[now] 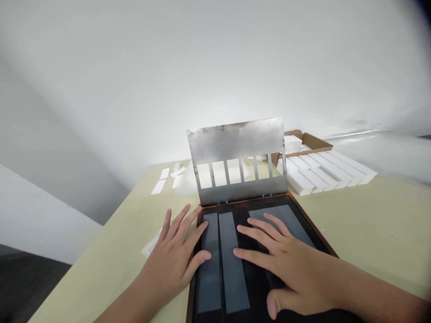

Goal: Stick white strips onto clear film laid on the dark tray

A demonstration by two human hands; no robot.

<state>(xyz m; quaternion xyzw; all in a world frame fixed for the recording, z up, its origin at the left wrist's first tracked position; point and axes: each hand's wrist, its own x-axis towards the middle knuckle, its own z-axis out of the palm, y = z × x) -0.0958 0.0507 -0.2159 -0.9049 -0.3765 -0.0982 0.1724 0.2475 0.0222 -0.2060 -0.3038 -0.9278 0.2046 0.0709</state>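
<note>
My left hand point(170, 255) and right hand point(286, 264) lay palm down over a black tray point(313, 224), fingers spread and open, gripping nothing. Two narrow dark strips ran side by side along the tray's long axis, pointing away from me toward the hinge. My left thumb reached over the left strip point(209, 282) from its outer side, so that hand was nearer to it. My right fingertips came in from the other side and rested at the middle strip point(233, 264), so the right hand was nearer to that one. A wider dark panel point(281, 217) lay under my right fingers.

Beyond the tray, a slotted steel plate point(235, 143) stood hinged at the far edge, tilted back. The tray sat on a pale table point(370, 224). White foam bars point(323, 172) lay off to the right by a cardboard box point(305, 141), and small white pieces point(159, 187) lay to the left.
</note>
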